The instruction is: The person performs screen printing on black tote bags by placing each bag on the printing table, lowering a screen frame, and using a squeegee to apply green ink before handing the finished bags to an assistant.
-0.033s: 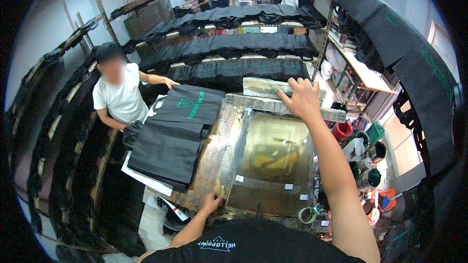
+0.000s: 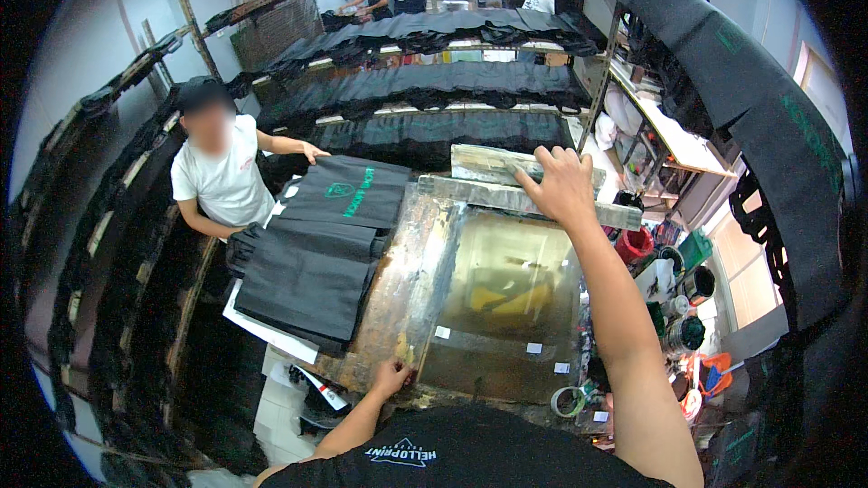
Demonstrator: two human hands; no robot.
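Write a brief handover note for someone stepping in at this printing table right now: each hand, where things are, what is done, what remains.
Left hand grips the near edge of the screen frame. Right hand presses on the squeegee at the frame's far end. The frame lies flat on the table, ink pooled on its mesh. Done: black printed garments are stacked at left, where a co-worker's hand rests on the top one. Left: whether a pull has just been made cannot be told, and the frame is not yet lifted.

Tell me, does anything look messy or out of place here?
Nothing looks spilled or broken. The screen frame is heavily ink-stained along its left side, where the left hand holds it. The right hand rests on the squeegee.
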